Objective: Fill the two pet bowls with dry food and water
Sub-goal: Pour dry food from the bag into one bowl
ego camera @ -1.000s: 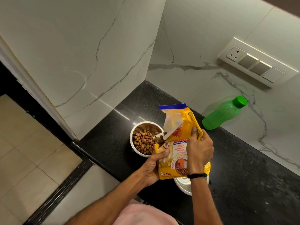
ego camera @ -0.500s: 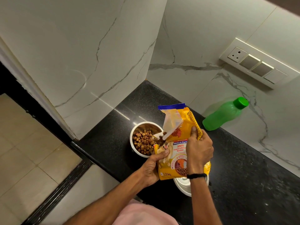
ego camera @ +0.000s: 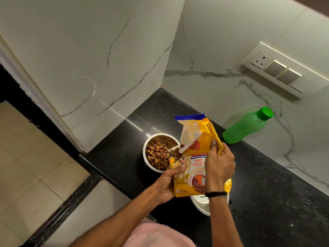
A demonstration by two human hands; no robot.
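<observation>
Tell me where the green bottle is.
Head view, right side: the green bottle sits on the black counter by the marble wall, right of the yellow food bag.

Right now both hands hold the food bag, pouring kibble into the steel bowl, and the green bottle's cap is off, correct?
No: the head view shows the green bottle capped. The left hand and right hand grip the food bag over the steel bowl.

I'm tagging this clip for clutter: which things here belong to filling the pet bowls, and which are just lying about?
In use: yellow dry-food bag, gripped by left hand and right hand; round steel bowl holding brown kibble; white bowl under the bag; green capped plastic bottle, probably the water.
Just there: cream wall switch panel; black stone counter.
</observation>
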